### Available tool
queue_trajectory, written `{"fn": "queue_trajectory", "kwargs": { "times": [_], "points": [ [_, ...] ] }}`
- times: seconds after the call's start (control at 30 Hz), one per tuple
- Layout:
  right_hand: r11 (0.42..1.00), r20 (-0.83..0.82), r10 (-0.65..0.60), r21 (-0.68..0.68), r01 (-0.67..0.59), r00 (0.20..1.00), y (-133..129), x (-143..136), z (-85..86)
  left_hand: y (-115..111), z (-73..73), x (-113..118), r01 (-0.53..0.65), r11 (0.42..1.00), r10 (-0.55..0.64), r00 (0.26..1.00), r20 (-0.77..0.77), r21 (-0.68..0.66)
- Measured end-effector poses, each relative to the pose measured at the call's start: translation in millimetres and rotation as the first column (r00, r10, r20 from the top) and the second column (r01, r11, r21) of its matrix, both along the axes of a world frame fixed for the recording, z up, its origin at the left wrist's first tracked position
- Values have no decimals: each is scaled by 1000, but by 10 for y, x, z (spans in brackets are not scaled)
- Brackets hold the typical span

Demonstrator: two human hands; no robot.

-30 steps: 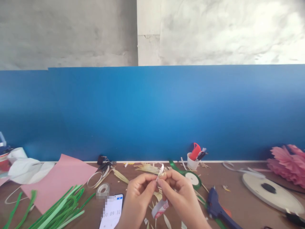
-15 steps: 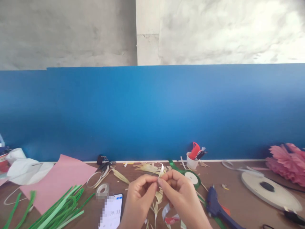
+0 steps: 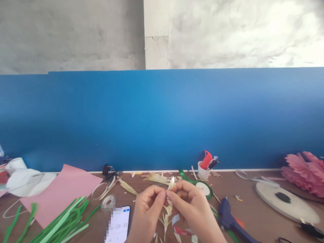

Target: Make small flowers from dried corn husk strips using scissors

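My left hand (image 3: 151, 208) and my right hand (image 3: 189, 206) meet at the middle of the table, fingertips pinched together. Between them they hold a small pale strip of dried husk (image 3: 171, 184), its curled tip standing up above the fingers. The rest of the strip is hidden behind my fingertips. Below the hands lie loose husk pieces (image 3: 165, 221), and a torn white and red wrapper strip (image 3: 177, 225) is close to my right wrist. More dried husks (image 3: 157, 178) are spread on the table beyond my hands.
At left lie green pipe cleaners (image 3: 63, 219), pink paper (image 3: 58, 192), a tape roll (image 3: 108, 200), scissors (image 3: 101, 190) and a phone (image 3: 118, 224). At right are a green ribbon spool (image 3: 204, 189), a white cup (image 3: 203, 171), a glue gun (image 3: 229, 216), an oval board (image 3: 268, 194) and pink paper flowers (image 3: 303, 172).
My fingers have shifted slightly on the husk strip, and its upright tip now looks broader. Both hands stay in nearly the same place.
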State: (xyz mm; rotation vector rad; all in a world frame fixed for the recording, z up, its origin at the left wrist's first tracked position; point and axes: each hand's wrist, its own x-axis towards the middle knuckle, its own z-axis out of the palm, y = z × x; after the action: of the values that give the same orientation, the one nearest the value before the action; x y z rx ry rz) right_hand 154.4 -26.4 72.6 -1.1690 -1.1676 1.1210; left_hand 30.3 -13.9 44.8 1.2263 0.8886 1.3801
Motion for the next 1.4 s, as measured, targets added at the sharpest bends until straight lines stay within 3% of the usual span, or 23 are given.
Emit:
{"fn": "queue_trajectory", "kwargs": {
  "times": [0.23, 0.47, 0.6, 0.77, 0.9, 1.07, 1.2, 1.4],
  "points": [
    [996, 18, 14, 84, -15, 1000, 7, 8, -30, -7, 24, 11, 103, 986, -80, 983, 168, -131],
    [981, 133, -85, 186, 59, 988, 10, -9, -87, 6, 91, -16, 196, 954, -141, 961, 238, -226],
    [984, 95, -46, 175, 29, 994, 28, -13, -113, 24, 116, -36, 236, 933, -163, 950, 265, -271],
    [998, -48, 50, 50, -48, 998, 55, 12, -106, 17, 83, -37, 126, 975, -93, 979, 179, -185],
    [996, -128, 82, -16, -85, 988, 76, 49, -87, 7, 38, -45, -18, 999, 20, 999, 46, -35],
    [983, -255, 165, -32, -179, 953, 104, 77, -101, -7, 51, -75, -47, 993, 57, 993, -99, 105],
    [988, -198, 154, 7, -156, 968, 113, 87, -97, -43, 83, -88, -149, 964, 191, 964, -184, 218],
    [990, -283, 131, -9, -139, 950, 98, 82, -41, -102, 109, -76, -162, 970, 196, 962, -187, 182]
  ]
}}
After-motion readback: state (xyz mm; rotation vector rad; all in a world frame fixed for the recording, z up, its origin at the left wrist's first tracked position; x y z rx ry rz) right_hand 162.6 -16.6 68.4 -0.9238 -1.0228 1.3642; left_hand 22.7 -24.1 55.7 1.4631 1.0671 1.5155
